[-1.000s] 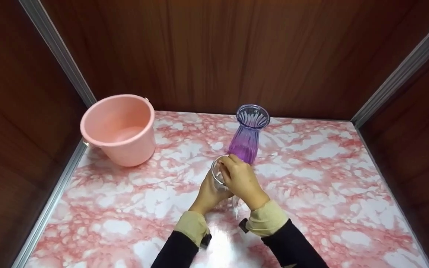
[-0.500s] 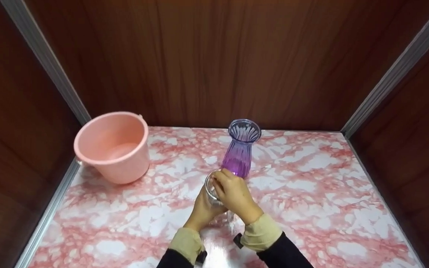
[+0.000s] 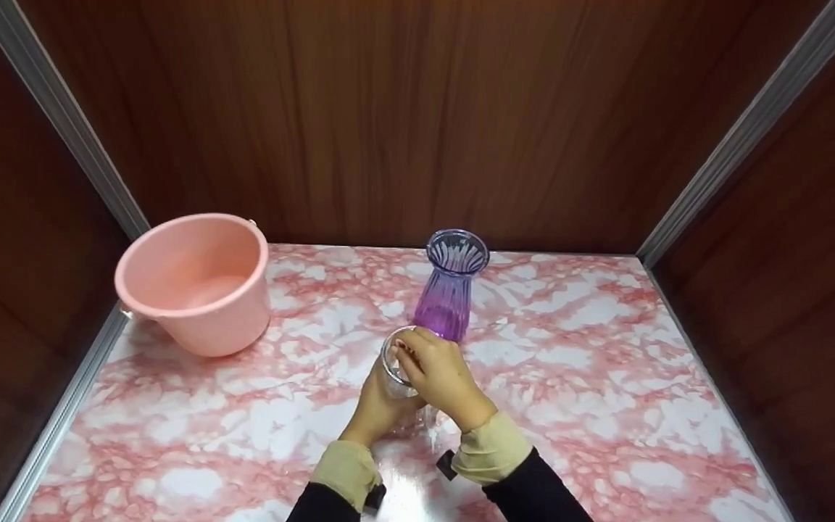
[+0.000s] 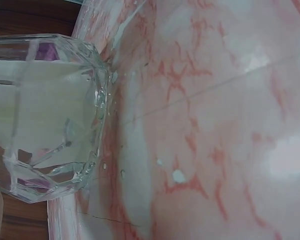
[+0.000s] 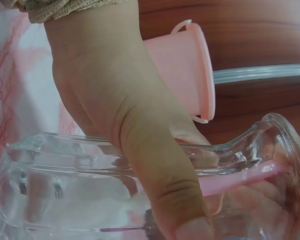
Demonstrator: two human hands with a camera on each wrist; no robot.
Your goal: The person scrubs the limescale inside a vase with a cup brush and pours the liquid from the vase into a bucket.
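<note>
In the head view my left hand (image 3: pixel 377 409) is wrapped around a clear glass vase (image 5: pixel 65 170) with a flared mouth, held upright. Its faceted base (image 4: pixel 92 125) is close over the table in the left wrist view. My right hand (image 3: pixel 448 373) bends over the mouth, fingers curled down into it. Through the glass, the right wrist view shows a slim pink rod (image 5: pixel 230 182) running from the right fingers into the vase. The rod's lower end is hidden behind the left thumb. Behind the hands stands a purple ribbed vase (image 3: pixel 446 297), flared at the top.
A pink bucket (image 3: pixel 225 322) stands at the back left. The table (image 3: pixel 577 406) has a red and white marbled top, with brown wood-look panels (image 3: pixel 359 123) on three sides. Small droplets (image 4: pixel 178 176) dot the table near the glass base.
The head view has shifted, so everything sits further left and a little lower in it. Both hands keep their places on the clear vase, with the right fingers still in its mouth.
</note>
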